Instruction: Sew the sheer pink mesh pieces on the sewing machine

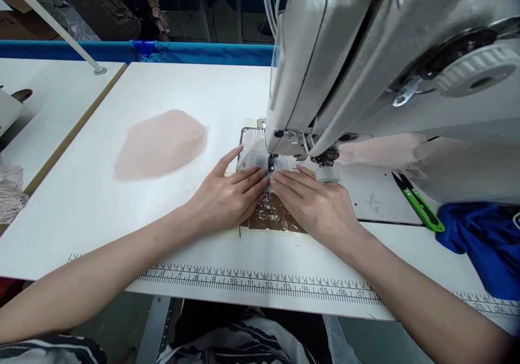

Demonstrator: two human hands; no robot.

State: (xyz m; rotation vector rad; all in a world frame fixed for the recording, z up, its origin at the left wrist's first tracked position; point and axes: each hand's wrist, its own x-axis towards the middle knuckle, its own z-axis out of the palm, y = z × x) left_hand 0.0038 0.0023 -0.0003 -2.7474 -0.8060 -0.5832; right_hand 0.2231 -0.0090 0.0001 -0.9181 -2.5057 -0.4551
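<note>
Both hands at the needle end of the sewing machine (320, 55); left hand (227, 199) flat, palm down, fingers stretched out, far-side finger splayed away from the rest; closed around nothing that I can see; right hand (320, 204) mirrors it, flat and extended, its far-side finger also set apart, no grip visible; fingertips of the two nearly meet just in front of the presser foot (271, 162); whether a cloth lies pinned under them I can't tell, the hands cover it.

Work spot: directly below the foot, on the bed, between a clear plate (252, 157) and a brown taped patch (276, 212); pale pink piece (162, 144) flat on the white table (93, 212), left of the hands, well apart; more pink cloth (382, 150) on the right, beyond the needle; green snips (422, 207) near the blue cloth (483, 239), right side.

For doing this well, my judgement: light, even pressure from both palms, so nothing underneath skews; guide rather than push or pull; line the edge up by eye before feeding; fingertips look very near the foot, so better kept to either side and a little back; keep both forearms relaxed, hands moving together; pause and re-lay if anything puckers.
</note>
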